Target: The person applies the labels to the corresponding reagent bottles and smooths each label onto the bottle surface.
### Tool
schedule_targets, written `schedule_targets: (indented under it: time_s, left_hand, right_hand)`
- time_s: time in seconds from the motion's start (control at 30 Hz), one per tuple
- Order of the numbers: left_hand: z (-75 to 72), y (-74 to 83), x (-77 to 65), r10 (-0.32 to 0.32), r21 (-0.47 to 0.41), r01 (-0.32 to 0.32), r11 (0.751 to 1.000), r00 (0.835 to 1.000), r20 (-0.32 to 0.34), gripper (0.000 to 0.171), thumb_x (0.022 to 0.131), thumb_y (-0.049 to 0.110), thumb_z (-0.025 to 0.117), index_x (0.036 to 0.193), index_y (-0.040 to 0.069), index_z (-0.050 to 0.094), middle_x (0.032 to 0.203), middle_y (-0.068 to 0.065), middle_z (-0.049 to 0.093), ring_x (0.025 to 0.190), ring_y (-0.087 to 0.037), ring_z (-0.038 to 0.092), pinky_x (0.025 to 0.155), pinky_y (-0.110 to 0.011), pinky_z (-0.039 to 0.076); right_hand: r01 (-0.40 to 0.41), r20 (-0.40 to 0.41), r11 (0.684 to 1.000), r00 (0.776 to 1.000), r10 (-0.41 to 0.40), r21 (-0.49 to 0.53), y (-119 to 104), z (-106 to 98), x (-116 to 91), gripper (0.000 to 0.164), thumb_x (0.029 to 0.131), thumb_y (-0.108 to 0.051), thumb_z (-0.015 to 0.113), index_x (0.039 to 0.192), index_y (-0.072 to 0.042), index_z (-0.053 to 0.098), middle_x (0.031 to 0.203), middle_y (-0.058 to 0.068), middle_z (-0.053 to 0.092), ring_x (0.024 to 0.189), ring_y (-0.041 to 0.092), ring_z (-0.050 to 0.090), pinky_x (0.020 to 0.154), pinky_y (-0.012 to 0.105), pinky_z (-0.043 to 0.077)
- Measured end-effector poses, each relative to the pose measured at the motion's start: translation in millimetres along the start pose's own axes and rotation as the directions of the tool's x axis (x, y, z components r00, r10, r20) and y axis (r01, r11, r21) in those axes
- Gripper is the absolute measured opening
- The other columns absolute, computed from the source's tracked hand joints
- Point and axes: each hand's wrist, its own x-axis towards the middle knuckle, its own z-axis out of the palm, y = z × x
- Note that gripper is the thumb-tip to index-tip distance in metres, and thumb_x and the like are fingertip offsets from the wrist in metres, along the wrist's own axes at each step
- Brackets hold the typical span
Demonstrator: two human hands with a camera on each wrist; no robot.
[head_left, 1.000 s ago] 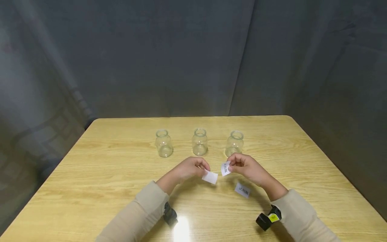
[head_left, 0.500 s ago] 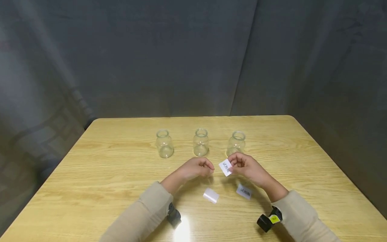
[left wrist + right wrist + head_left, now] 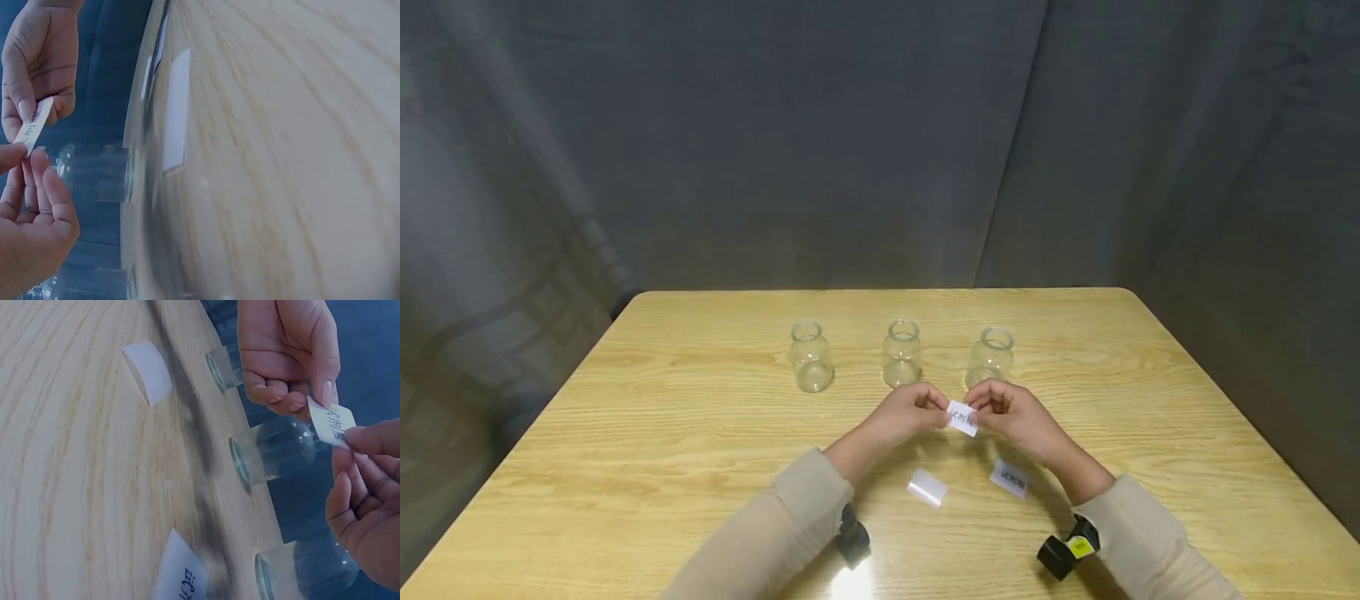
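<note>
Between both hands, above the table, is a small white label (image 3: 962,418) printed with dark characters. My left hand (image 3: 912,419) pinches its left edge between thumb and fingers. The right hand (image 3: 1011,417) grips the opposite edge, thumb on the printed face, as the right wrist view shows of the label (image 3: 331,420). Below the hands lies a blank, slightly curled white slip (image 3: 927,487) on the wood. To its right a second printed label (image 3: 1011,479) rests on the table, face up. The right glass jar (image 3: 989,357) stands just behind my right hand, its lower part partly covered.
Two more clear glass jars stand in the same row, a middle jar (image 3: 902,353) and a left jar (image 3: 812,357). The wooden table (image 3: 662,433) ends at a grey curtain (image 3: 820,142) behind. Each wrist carries a black camera (image 3: 1057,557).
My left hand let go of the blank slip, which dropped to the table. It then moved right and took the left edge of the printed label held by my right hand.
</note>
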Motion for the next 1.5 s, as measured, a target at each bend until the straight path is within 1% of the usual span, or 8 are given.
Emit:
schedule_targets:
  time_s: [0.23,0.33,0.47,0.77,1.0,1.2,1.37,1.5]
  left_hand:
    - [5.6,-0.7,8.1,-0.034,-0.033,0.031,0.999,0.997,-0.068,0.013,0.075,0.002,0.061,0.087,0.0,0.055,0.074,-0.003,0.053,0.067,-0.012,0.05,0.066,-0.028,0.046]
    - [9.4,-0.2,13.2,-0.035,-0.075,0.029,0.997,0.996,-0.08,0.013,0.075,0.001,0.061,0.086,-0.002,0.055,0.074,-0.005,0.054,0.067,-0.013,0.052,0.069,-0.033,0.047]
    - [14.6,-0.2,21.9,-0.029,-0.079,0.021,0.997,0.995,-0.098,0.011,0.077,0.003,0.06,0.086,-0.002,0.055,0.076,-0.005,0.055,0.067,-0.012,0.054,0.069,-0.034,0.049]
    - [25.8,1.9,36.3,0.018,0.085,-0.008,0.996,0.993,-0.118,0.006,0.078,0.007,0.06,0.081,0.002,0.057,0.071,-0.001,0.056,0.064,-0.012,0.053,0.057,-0.023,0.046]
    - [35.4,2.6,44.8,0.017,0.225,0.023,0.974,0.984,-0.176,0.007,0.076,0.008,0.064,0.074,0.006,0.058,0.067,0.003,0.052,0.058,-0.008,0.045,0.049,-0.017,0.039]
    - [42.7,-0.9,52.4,0.044,0.251,0.014,0.968,0.974,-0.224,0.006,0.074,0.006,0.065,0.073,0.006,0.059,0.066,0.004,0.053,0.058,-0.006,0.046,0.05,-0.016,0.041]
    - [47.3,-2.0,57.8,0.076,0.268,0.003,0.963,0.956,-0.282,0.005,0.073,0.006,0.065,0.073,0.005,0.06,0.065,0.005,0.054,0.056,-0.005,0.046,0.049,-0.016,0.04]
    - [50.1,-2.9,62.6,0.071,0.286,0.023,0.958,0.946,-0.317,0.005,0.073,0.006,0.066,0.072,0.006,0.061,0.063,0.005,0.053,0.054,-0.005,0.045,0.048,-0.016,0.039]
  right_hand:
    - [-0.046,-0.136,0.998,0.989,0.053,0.05,7,-4,2,0.023,0.077,0.002,0.059,0.094,0.012,0.049,0.08,0.01,0.055,0.068,0.011,0.052,0.063,0.027,0.046]
    - [-0.068,-0.149,0.995,0.986,0.079,0.079,9,-8,1,0.021,0.077,0.002,0.059,0.092,0.012,0.049,0.078,0.006,0.055,0.067,0.011,0.053,0.063,0.028,0.047]
    - [-0.077,-0.163,0.992,0.982,0.092,0.096,10,-12,1,0.019,0.077,0.003,0.058,0.089,0.013,0.048,0.075,0.003,0.055,0.066,0.01,0.053,0.063,0.027,0.048]
    - [-0.068,-0.233,0.995,0.969,0.085,0.078,23,-22,1,0.013,0.08,0.002,0.054,0.088,0.011,0.048,0.074,0.004,0.051,0.067,0.009,0.053,0.065,0.027,0.048]
    - [-0.148,-0.286,0.989,0.947,0.147,0.017,32,-29,3,0.013,0.081,-0.006,0.057,0.087,0.005,0.053,0.074,0.003,0.054,0.068,0.012,0.052,0.062,0.027,0.046]
    - [-0.176,-0.294,0.982,0.944,0.149,-0.067,35,-34,6,0.017,0.081,-0.005,0.056,0.091,0.008,0.052,0.079,0.007,0.055,0.069,0.012,0.05,0.061,0.026,0.045]
    - [-0.185,-0.304,0.979,0.94,0.152,-0.08,38,-37,12,0.015,0.083,-0.005,0.054,0.092,0.007,0.052,0.079,0.007,0.053,0.068,0.013,0.048,0.06,0.026,0.045]
    - [-0.191,-0.312,0.977,0.938,0.154,-0.091,38,-38,15,0.017,0.084,-0.008,0.054,0.091,0.006,0.052,0.078,0.006,0.053,0.069,0.014,0.048,0.06,0.027,0.044]
